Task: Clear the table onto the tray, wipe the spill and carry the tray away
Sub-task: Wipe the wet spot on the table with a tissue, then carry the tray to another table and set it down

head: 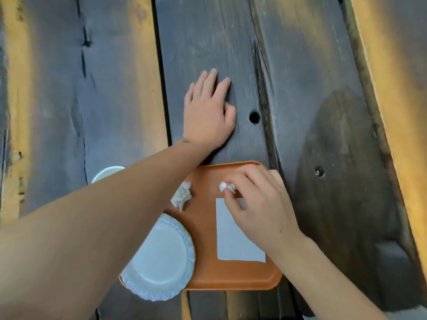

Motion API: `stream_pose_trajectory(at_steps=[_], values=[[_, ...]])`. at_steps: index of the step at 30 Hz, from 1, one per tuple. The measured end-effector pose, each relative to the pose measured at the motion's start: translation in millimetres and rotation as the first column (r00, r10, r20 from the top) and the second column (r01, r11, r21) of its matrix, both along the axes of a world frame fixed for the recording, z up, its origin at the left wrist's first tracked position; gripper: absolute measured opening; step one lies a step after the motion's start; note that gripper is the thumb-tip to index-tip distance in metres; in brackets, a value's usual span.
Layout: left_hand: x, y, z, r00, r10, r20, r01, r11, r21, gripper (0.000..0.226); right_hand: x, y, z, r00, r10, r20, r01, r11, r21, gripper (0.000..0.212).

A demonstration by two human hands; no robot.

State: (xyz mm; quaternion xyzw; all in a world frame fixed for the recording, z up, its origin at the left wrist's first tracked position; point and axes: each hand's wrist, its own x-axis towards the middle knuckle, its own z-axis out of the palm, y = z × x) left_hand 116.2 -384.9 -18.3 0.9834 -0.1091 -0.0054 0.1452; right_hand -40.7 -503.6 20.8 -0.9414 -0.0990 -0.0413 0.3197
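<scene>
An orange tray (208,273) with rounded corners is lying flat on the dark wooden plank surface (208,42), toward 6 o'clock. A round white paper plate (159,257) is sitting at the tray's 8 o'clock corner, overhanging its edge. A flat white rectangular napkin (235,245) is lying at the tray's 3 o'clock side. 1 crumpled white tissue (182,196) is resting near the tray's 11 o'clock; a smaller wad (225,186) is being pinched at 12 o'clock. A white cup rim (106,173) is showing at 9 o'clock, just beside the tray.

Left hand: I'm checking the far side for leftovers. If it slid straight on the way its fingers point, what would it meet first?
Nothing, as far as the picture shows: beyond the left hand, flat on the table, lies only bare wood.
</scene>
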Motion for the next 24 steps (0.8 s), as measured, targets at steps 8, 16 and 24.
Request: stream_pose_trajectory(at_steps=[8,16,24], values=[[-22.8,55.0,86.6,0.986,-0.098,-0.132,0.086,0.991,-0.098,0.045,-0.2,10.2,-9.5,0.999,-0.038,-0.031,0.033,0.989,-0.147,0.006],[-189.1,182.6,96.3,0.833,0.551,0.054,-0.464,0.748,-0.475,0.024,-45.2,20.2,15.0,0.853,-0.463,-0.242,0.493,0.866,0.083,0.052],[-266.2,171.7,52.3,0.467,0.848,-0.249,-0.795,0.28,-0.537,0.04,-83.8,28.3,1.7,0.788,-0.566,-0.244,0.57,0.819,-0.06,0.041]])
